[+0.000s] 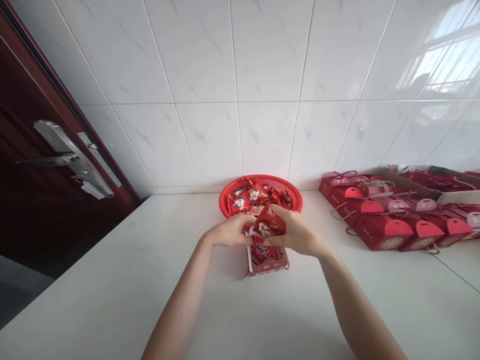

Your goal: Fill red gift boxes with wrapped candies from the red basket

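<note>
An opened red gift box (268, 268) with string handles sits on the white tabletop, with red snack packets (262, 247) inside. My right hand (300, 232) is closed around a shiny red snack packet (270, 221), held over the far part of the box. At the box's left side, my left hand (233, 231) has its fingers bent onto the box's upper edge; its fingertips are partly hidden. Just beyond both hands stands a red plastic basket (224, 199) holding many wrapped red packets (258, 194).
Several closed red gift boxes (390, 231) stand in rows on the right, beside an open cardboard carton (408, 186) of red items. A white tiled wall (202, 140) backs the table (157, 260). On the left is a dark red door (30, 200) with a metal handle (56, 160).
</note>
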A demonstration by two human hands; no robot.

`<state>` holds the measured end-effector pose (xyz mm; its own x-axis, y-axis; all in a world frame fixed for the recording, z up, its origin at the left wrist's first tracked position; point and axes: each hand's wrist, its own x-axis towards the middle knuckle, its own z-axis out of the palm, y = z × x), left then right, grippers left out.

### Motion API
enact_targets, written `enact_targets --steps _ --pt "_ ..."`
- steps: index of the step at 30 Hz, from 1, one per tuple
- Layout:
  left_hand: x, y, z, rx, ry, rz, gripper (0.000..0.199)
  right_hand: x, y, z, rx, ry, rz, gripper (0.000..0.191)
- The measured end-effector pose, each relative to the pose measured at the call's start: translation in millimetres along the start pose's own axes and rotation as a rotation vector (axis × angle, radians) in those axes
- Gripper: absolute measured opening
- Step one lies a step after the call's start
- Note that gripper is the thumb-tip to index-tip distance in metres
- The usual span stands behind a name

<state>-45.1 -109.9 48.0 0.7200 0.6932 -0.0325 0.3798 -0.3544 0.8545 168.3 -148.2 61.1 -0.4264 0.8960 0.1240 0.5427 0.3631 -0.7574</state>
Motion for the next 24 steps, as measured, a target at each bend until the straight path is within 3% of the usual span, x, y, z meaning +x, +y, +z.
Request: enact_targets --steps 5,11,17,24 --pt "-2.5 0.7 -4.3 -0.013 -0.034 0.008 0.033 0.4 -3.3 0.7 -0.077 -0.032 -0.031 0.030" --pt "-6.2 -2.1 -8.5 -0.059 -0.065 0.021 0.043 3.8 -0.7 1.6 -0.089 -0.119 -0.100 0.048" --pt "-8.1 -2.8 -9.7 -0.071 -0.046 -0.040 0.044 4.1 -0.2 1.0 -0.203 -0.229 -0.111 0.027" --pt "-7.1 -3.3 -9.5 -0.105 -0.077 0.002 0.040 3.4 1.3 -3.4 -0.174 -0.259 -0.075 0.031"
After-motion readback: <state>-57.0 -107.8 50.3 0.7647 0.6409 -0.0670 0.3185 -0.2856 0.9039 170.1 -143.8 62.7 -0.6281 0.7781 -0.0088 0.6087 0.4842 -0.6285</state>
